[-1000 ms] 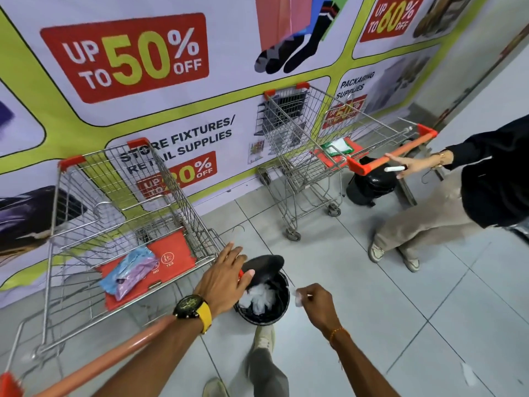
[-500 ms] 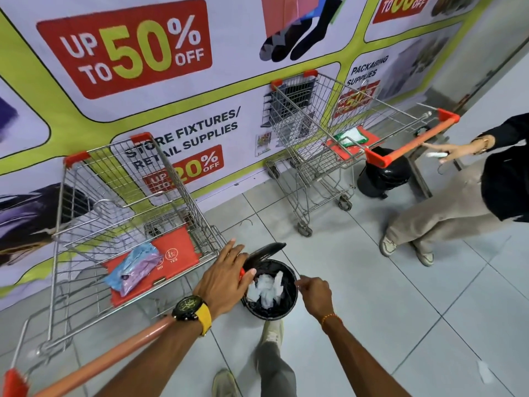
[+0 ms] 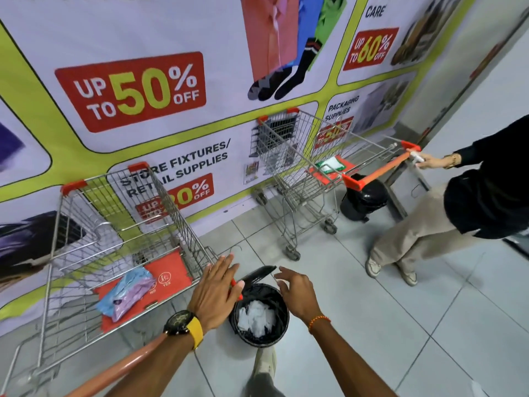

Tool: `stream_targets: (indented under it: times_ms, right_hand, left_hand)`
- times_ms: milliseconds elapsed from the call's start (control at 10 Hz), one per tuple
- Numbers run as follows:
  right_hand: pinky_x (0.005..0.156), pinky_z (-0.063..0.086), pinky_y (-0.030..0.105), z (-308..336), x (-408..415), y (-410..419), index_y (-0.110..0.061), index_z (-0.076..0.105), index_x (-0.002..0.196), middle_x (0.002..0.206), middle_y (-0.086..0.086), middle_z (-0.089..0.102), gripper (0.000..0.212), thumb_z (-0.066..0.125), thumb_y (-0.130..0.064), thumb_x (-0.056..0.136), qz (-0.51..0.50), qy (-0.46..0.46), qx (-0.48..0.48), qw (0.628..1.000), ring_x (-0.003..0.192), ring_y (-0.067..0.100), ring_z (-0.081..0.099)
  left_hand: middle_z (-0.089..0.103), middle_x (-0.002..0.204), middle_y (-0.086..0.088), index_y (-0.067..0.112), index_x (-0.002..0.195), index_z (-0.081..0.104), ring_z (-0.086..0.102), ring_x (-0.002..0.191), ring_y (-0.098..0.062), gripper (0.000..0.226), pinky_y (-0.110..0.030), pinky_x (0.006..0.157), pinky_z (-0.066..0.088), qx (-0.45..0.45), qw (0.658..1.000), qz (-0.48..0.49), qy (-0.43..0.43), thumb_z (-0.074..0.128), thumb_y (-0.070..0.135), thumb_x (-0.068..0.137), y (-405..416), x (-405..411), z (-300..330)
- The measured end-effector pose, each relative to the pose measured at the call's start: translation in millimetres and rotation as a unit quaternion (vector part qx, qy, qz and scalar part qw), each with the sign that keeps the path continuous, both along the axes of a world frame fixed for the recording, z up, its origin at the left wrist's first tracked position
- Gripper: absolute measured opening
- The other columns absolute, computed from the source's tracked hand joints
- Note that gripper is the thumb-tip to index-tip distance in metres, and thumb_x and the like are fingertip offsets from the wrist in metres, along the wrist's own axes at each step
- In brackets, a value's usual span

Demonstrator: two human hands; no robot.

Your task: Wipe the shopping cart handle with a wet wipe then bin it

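Observation:
A wire shopping cart stands at the left, its orange handle running along the bottom left under my left forearm. My left hand rests flat on the handle's right end, fingers spread. A small black pedal bin sits on the floor just right of that hand, its lid up, with white used wipes inside. My right hand hovers over the bin's right rim, fingers apart and empty. A blue and purple wet wipe pack lies on the cart's red seat flap.
A second cart with an orange handle stands at the right by the banner wall. Another person in a black top and beige trousers holds a white wipe at that handle. A second black bin sits behind it. My shoe is below the bin.
My right hand moved over the bin holding a small white wipe, and is now open and empty. My left hand stayed on the handle end. The other person's hand slid along their cart handle.

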State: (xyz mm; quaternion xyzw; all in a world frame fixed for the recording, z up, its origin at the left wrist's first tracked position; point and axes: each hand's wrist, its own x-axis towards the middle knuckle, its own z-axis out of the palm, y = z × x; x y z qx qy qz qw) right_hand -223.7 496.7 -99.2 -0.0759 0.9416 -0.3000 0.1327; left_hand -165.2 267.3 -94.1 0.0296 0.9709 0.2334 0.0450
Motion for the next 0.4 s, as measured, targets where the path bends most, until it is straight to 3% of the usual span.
stream_targets:
  times_ms: [200, 400]
  right_hand:
    - [0.118, 0.035, 0.035, 51.3, -2.9, -36.7, -0.023, 0.067, 0.128, 0.153, 0.0, 0.052, 0.032, 0.054, -0.018, 0.1, 0.071, 0.092, 0.015, 0.993, 0.148, 0.02, 0.038]
    - [0.128, 0.021, 0.045, 102.2, 1.3, -86.8, -0.02, 0.049, 0.146, 0.164, 0.004, 0.035, 0.044, 0.042, -0.03, 0.104, 0.133, 0.21, 0.019, 0.969, 0.155, 0.024, 0.024]
  left_hand:
    - [-0.002, 0.162, 0.004, 0.021, 0.154, 0.02, -0.007, 0.15, -0.015, 0.064, -0.038, 0.122, -0.006, -0.04, 0.997, 0.012, 0.058, 0.021, 0.054, 0.099, -18.3, 12.5, 35.8]
    - [-0.008, 0.163, 0.002, 0.026, 0.154, 0.005, -0.014, 0.15, -0.014, 0.063, -0.035, 0.119, -0.016, -0.054, 0.99, 0.053, 0.116, 0.02, 0.055, 0.101, -63.5, 37.6, 81.7]
